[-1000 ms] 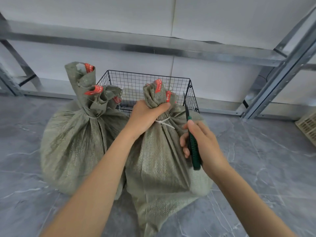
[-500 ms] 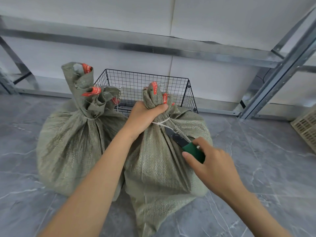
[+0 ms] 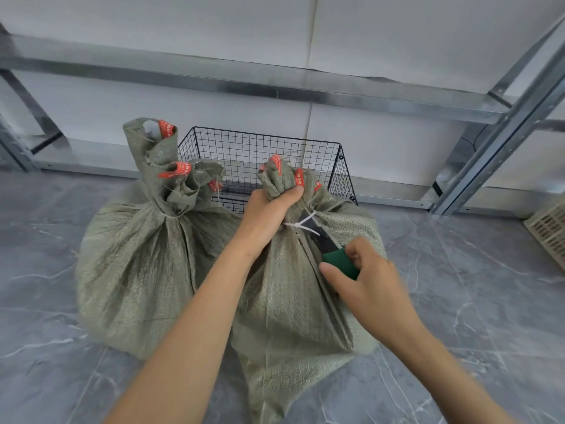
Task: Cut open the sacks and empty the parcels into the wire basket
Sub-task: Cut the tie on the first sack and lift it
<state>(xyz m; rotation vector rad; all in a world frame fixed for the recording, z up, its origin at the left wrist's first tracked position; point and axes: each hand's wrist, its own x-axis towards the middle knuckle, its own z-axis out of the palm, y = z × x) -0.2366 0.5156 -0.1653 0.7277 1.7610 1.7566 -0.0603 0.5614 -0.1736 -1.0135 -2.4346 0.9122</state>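
Head view: near sack (image 3: 290, 301) is stood on the floor (image 3: 474, 301) in front of the wire basket (image 3: 260, 148), with the second sack (image 3: 137, 264) just beside it. Both are tied.

The neck is gripped by the left hand (image 3: 269, 215), fingers wrapped round it just above the white tie (image 3: 301, 224). The knife (image 3: 324, 240) is held in the right hand (image 3: 367, 280), fingers curled round the green handle. The blade is laid at the tie, tip aimed toward the left hand.

Risks:
- If the tie is parted suddenly, the blade could be carried into the left thumb.
- Fabric could be slit and parcels nicked.
- A freed neck could slump and parcels be spilled short of the basket.

Versus 0.5 s ago, the blade has been pushed up to the tie. At 1.0 s ago it was held upright, clear of the sack. The left grip is unchanged.
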